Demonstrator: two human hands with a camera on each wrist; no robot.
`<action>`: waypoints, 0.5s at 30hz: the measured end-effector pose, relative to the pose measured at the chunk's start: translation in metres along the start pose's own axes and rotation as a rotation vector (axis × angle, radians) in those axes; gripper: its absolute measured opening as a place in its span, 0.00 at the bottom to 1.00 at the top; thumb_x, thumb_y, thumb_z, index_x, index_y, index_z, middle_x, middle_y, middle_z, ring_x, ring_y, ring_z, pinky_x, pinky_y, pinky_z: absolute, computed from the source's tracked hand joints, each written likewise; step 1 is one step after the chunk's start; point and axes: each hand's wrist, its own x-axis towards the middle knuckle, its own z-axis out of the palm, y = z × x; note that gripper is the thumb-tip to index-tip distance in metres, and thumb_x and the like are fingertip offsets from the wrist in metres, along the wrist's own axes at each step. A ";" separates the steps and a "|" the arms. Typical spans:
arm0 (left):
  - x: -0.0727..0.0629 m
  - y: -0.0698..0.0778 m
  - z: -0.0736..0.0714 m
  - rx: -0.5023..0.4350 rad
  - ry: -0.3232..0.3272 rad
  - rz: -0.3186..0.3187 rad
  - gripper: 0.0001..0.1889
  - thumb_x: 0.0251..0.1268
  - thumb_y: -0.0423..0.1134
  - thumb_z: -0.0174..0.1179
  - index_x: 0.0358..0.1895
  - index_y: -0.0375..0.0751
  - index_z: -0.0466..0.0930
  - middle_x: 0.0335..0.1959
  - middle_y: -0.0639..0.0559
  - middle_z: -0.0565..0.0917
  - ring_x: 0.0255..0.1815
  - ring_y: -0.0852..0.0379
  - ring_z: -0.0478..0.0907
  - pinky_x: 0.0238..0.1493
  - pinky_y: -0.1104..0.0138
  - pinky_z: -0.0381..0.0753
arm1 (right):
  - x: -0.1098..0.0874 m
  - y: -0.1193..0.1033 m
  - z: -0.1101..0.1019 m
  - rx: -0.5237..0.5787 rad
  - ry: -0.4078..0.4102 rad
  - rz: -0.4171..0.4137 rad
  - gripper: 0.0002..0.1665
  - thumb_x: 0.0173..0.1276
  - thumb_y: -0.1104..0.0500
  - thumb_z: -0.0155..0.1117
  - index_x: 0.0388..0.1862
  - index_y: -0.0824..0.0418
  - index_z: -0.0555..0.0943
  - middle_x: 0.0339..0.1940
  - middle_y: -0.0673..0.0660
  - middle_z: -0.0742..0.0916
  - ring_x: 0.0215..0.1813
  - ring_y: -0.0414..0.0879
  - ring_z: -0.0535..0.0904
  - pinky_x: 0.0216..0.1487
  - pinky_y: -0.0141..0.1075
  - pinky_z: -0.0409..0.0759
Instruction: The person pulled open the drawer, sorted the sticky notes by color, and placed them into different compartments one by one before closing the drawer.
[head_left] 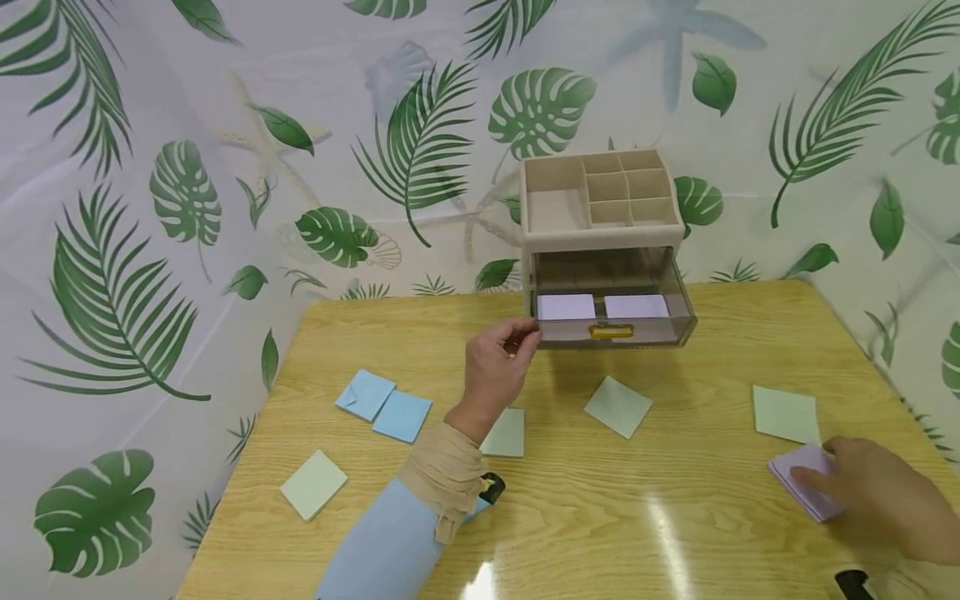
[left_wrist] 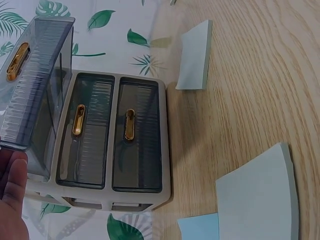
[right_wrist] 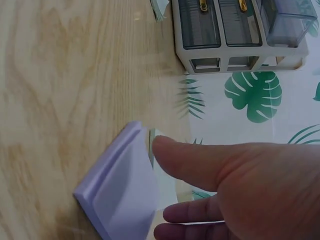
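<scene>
A beige desktop organizer (head_left: 600, 240) stands at the back of the table, its smoky clear top drawer (head_left: 645, 335) pulled out. Inside the drawer lie two purple note pads (head_left: 566, 307) side by side. My left hand (head_left: 497, 367) pinches the drawer's front left corner; in the left wrist view its fingers (left_wrist: 16, 180) are at the drawer edge. At the right of the table, my right hand (head_left: 885, 492) is at a stack of purple notes (head_left: 804, 477). In the right wrist view the thumb (right_wrist: 190, 160) and fingers are extended beside the purple stack (right_wrist: 122, 185), not curled round it.
Pale green note pads (head_left: 618, 407) lie in front of the organizer, at the right (head_left: 785, 414) and far left (head_left: 313, 485). Two blue pads (head_left: 402, 416) lie left of my left forearm, and another green pad (head_left: 507, 433) is partly behind the wrist. Two lower drawers (left_wrist: 137, 165) are closed.
</scene>
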 end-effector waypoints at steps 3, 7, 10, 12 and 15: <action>0.000 0.000 0.000 0.003 -0.004 -0.004 0.05 0.64 0.35 0.64 0.39 0.38 0.85 0.35 0.49 0.87 0.30 0.62 0.81 0.31 0.74 0.79 | -0.004 -0.003 0.006 0.035 -0.008 0.027 0.54 0.65 0.34 0.59 0.48 0.91 0.66 0.36 0.75 0.81 0.35 0.61 0.79 0.34 0.51 0.78; 0.000 0.001 0.000 0.001 -0.007 -0.001 0.04 0.64 0.34 0.63 0.39 0.38 0.85 0.34 0.49 0.87 0.29 0.62 0.81 0.31 0.74 0.79 | -0.008 -0.008 0.009 0.041 -0.009 0.059 0.53 0.64 0.33 0.59 0.47 0.89 0.68 0.31 0.65 0.82 0.31 0.51 0.76 0.29 0.45 0.76; 0.000 0.002 0.000 -0.004 -0.016 0.003 0.04 0.64 0.34 0.63 0.38 0.37 0.85 0.34 0.49 0.87 0.29 0.61 0.81 0.30 0.74 0.79 | -0.011 -0.010 0.011 0.041 0.013 0.081 0.50 0.64 0.34 0.59 0.45 0.87 0.69 0.30 0.64 0.81 0.31 0.53 0.77 0.28 0.46 0.76; -0.001 0.002 0.000 -0.007 -0.016 -0.003 0.05 0.64 0.34 0.63 0.38 0.37 0.85 0.34 0.49 0.87 0.29 0.61 0.81 0.30 0.73 0.79 | -0.012 -0.010 0.011 0.036 0.028 0.089 0.51 0.63 0.34 0.60 0.45 0.87 0.69 0.31 0.68 0.81 0.32 0.57 0.78 0.30 0.49 0.76; 0.000 0.002 0.001 -0.012 -0.006 -0.010 0.04 0.64 0.34 0.64 0.38 0.37 0.85 0.34 0.49 0.87 0.29 0.61 0.81 0.30 0.73 0.79 | -0.011 -0.009 0.012 0.043 0.038 0.102 0.54 0.61 0.34 0.62 0.49 0.89 0.65 0.34 0.74 0.80 0.35 0.63 0.78 0.32 0.52 0.76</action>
